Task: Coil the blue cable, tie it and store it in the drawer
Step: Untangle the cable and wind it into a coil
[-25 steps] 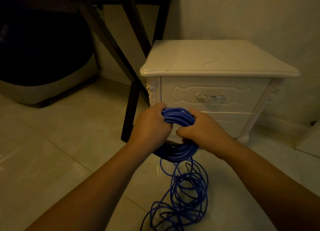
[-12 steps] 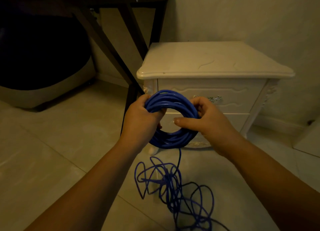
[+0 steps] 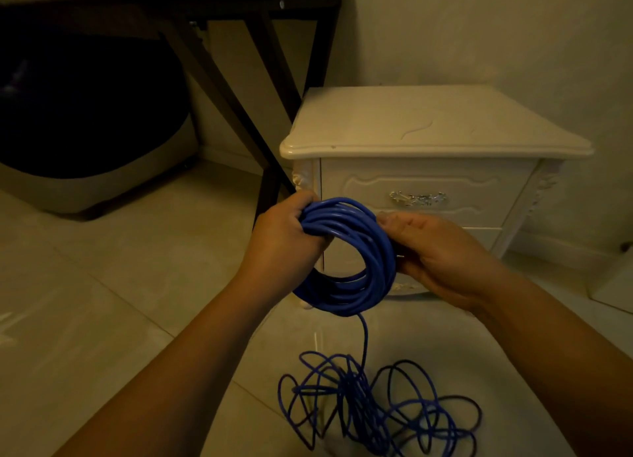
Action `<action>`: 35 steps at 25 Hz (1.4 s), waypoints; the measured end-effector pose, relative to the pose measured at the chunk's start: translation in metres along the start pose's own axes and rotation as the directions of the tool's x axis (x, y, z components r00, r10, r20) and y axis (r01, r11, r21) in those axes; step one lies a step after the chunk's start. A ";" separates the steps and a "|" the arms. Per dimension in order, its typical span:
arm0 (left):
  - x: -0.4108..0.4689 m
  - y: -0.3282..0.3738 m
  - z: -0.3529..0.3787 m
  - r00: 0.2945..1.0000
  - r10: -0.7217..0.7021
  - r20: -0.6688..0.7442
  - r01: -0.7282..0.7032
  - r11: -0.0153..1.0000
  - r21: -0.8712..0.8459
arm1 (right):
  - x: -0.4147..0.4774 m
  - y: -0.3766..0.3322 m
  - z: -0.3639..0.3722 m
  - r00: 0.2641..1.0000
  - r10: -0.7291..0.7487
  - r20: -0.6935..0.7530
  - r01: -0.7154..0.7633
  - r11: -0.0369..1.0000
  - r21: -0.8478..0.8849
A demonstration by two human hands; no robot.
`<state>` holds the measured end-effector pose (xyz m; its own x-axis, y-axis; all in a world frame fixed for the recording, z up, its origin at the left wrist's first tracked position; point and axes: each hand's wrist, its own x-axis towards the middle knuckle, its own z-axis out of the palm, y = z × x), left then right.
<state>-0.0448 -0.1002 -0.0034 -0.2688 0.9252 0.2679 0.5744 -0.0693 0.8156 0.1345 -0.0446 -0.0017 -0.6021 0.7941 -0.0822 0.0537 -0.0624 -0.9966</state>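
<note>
Head cam looks fwd/down, close to drawer [image 3: 418, 196] front.

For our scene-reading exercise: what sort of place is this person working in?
Probably a bedroom or other room at home: a cream nightstand with a closed drawer, a tiled floor, and a dark table beside it.
</note>
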 end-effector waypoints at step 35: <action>-0.007 -0.009 0.020 0.990 0.037 0.136 -0.035 0.999 -0.013 | 0.010 0.024 0.022 0.951 -0.184 -0.248 0.009 0.820 -0.572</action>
<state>-0.0327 -0.0987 -0.0233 -0.1402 0.9641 0.2255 0.5735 -0.1066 0.8123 0.1121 -0.0521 -0.0261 -0.3852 0.9167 0.1063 0.4942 0.3022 -0.8151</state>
